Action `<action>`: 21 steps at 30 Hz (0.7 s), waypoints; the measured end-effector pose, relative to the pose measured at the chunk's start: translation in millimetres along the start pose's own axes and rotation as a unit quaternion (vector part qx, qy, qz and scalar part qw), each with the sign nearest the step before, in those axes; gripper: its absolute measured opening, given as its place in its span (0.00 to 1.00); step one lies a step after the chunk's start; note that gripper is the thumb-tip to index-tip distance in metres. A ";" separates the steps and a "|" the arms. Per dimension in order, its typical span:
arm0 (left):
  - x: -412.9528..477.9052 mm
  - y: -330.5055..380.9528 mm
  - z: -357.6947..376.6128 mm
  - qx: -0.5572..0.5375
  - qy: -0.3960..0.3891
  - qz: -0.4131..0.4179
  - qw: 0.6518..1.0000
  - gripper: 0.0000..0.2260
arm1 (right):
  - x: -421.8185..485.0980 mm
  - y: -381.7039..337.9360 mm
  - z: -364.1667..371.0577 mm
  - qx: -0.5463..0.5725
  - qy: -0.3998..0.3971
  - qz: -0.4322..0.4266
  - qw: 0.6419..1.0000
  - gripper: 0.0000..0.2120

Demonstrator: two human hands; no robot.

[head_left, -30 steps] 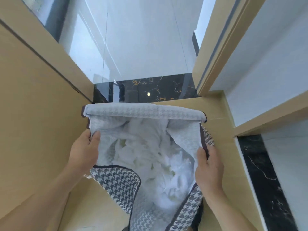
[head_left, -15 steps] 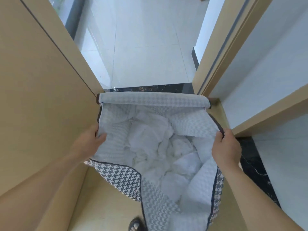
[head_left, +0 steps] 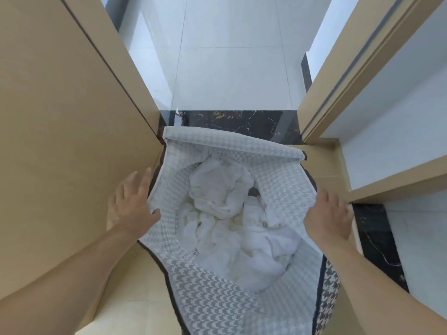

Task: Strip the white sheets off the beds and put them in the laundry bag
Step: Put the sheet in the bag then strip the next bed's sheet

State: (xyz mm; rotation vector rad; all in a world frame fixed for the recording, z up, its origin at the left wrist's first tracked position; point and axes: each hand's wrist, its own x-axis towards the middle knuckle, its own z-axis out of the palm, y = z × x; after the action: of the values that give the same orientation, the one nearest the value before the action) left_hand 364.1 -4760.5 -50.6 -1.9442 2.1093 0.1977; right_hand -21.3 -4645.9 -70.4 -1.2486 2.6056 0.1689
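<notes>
The houndstooth laundry bag [head_left: 219,296] stands with its mouth wide in a doorway, on the tan floor. Crumpled white sheets [head_left: 232,228] fill its inside. My left hand [head_left: 131,209] is at the bag's left rim with its fingers spread, and only the thumb is near the fabric. My right hand [head_left: 327,217] hovers at the right rim, back up and fingers loosely extended, holding nothing that I can see.
A tan door panel [head_left: 63,122] stands close on the left, and a tan door frame [head_left: 338,81] on the right. A black marble threshold [head_left: 232,122] lies just beyond the bag, with white floor tiles [head_left: 229,56] past it. A black marble strip [head_left: 377,247] runs along the right.
Both hands gripped the bag's rim earlier and have since let go, the fingers spreading. The bag has sunk lower and its mouth has widened.
</notes>
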 end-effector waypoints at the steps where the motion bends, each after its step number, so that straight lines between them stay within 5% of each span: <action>1: -0.5 3.9 -1.3 0.019 -0.001 0.023 1.000 0.45 | 0.8 -5.5 -0.9 -0.003 0.006 -0.025 1.000 0.31; 10: -7.9 43.3 -56.2 0.086 -0.026 0.130 0.988 0.35 | -15.7 -41.6 -52.0 0.009 -0.047 -0.136 0.990 0.36; 21: -66.9 72.8 -215.4 0.006 0.065 0.269 0.961 0.35 | -138.6 -44.7 -219.5 0.022 0.047 -0.126 0.991 0.30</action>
State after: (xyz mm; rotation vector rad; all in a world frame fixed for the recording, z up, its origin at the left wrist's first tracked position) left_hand 274.4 -4749.4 168.5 -1.3643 2.6778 0.1587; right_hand 59.5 -4615.8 178.5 -1.5897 2.4814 0.0058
